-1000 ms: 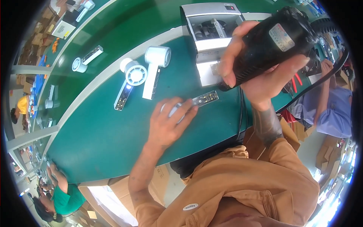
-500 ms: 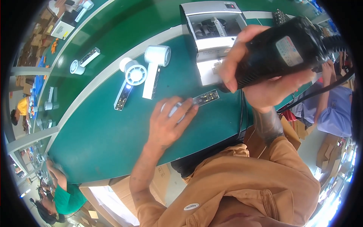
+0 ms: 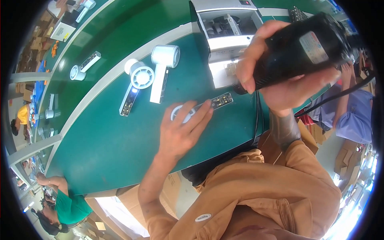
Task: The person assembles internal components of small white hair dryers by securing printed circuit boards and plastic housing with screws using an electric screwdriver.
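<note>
White fan unit (image 3: pixel 222 101) and black tool (image 3: pixel 300 52), both held
Left hand (image 3: pixel 180 134): grip clamped on fan unit, over green surface (image 3: pixel 112 156). Right hand (image 3: pixel 280 94): grip clamped around black tool.

One left hand (image 3: pixel 179 134), one right hand (image 3: pixel 277 95), one black power tool (image 3: pixel 286 56) and one silver machine (image 3: pixel 228 43) are in view. Three white fan units (image 3: pixel 166 57) lie on the near table (image 3: pixel 108 154), and at least three co-workers (image 3: pixel 71 206) show around it.
</note>
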Tool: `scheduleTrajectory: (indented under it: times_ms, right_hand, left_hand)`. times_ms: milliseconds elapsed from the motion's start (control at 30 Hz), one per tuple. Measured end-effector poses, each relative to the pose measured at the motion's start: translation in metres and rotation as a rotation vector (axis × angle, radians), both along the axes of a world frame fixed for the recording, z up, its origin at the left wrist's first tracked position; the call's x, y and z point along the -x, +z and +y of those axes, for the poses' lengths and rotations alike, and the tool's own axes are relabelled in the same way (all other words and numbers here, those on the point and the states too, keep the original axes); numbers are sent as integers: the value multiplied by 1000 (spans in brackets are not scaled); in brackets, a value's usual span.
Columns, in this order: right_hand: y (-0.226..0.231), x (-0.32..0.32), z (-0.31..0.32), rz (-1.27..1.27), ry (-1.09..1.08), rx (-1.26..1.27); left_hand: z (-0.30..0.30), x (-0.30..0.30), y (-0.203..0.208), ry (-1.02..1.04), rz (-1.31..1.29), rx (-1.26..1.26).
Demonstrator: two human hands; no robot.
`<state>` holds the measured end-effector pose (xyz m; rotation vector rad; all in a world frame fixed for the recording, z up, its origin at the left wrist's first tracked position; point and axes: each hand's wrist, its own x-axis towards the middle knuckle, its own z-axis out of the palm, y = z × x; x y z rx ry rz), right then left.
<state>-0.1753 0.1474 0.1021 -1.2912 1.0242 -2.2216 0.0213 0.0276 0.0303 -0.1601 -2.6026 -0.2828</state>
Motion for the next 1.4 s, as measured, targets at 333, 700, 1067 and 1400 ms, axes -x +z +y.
scheduleTrajectory:
  times_ms: [333, 700, 1067, 1400]
  right_hand:
    - [4, 0, 0, -56, -43, -40]
    - [5, -7, -3, -120, -77, -104]
    - [1, 2, -4, -42, -20, -45]
    - [-1, -3, -8, -10, -68, -160]
  left_hand:
    - [0, -1, 2, 2, -31, -8]
    - [0, -1, -1, 2, -16, 9]
    - [0, 0, 0, -3, -19, 8]
    - [-2, 1, -3, -13, 9, 33]
